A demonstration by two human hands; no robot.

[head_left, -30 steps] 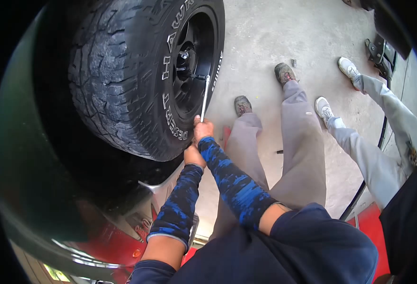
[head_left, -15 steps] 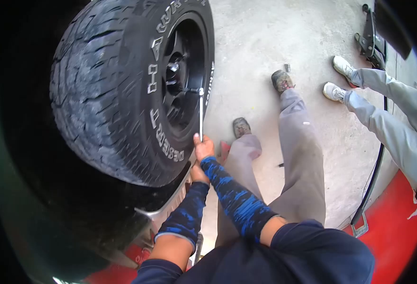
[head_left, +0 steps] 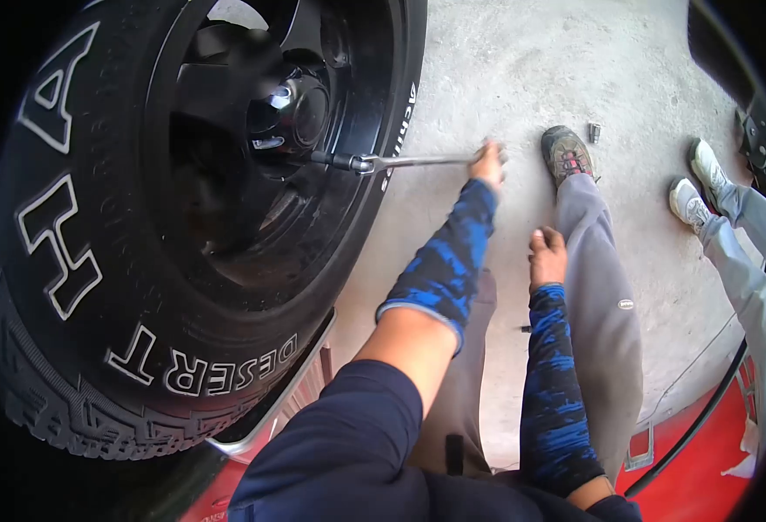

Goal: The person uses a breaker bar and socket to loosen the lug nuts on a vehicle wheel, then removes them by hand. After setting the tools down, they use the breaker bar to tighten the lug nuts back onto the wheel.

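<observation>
A ratchet wrench reaches out sideways from the wheel, its dark socket pointing into the black rim near the hub. Whether the socket sits on a lug nut is hidden. My left hand is closed around the free end of the handle, slightly blurred. Apart from the tool, my right hand hangs over my leg with its fingers curled and nothing seen in them. The large black tire with raised white-outlined letters fills the left side.
A small metal socket lies on the concrete floor beside my shoe. Another person's legs stand at the right. A black hose and a red surface are at the lower right.
The ratchet handle has swung from pointing toward me to pointing right. My right hand has let go of it and moved right, while my left hand now grips its end. The view is closer to the wheel.
</observation>
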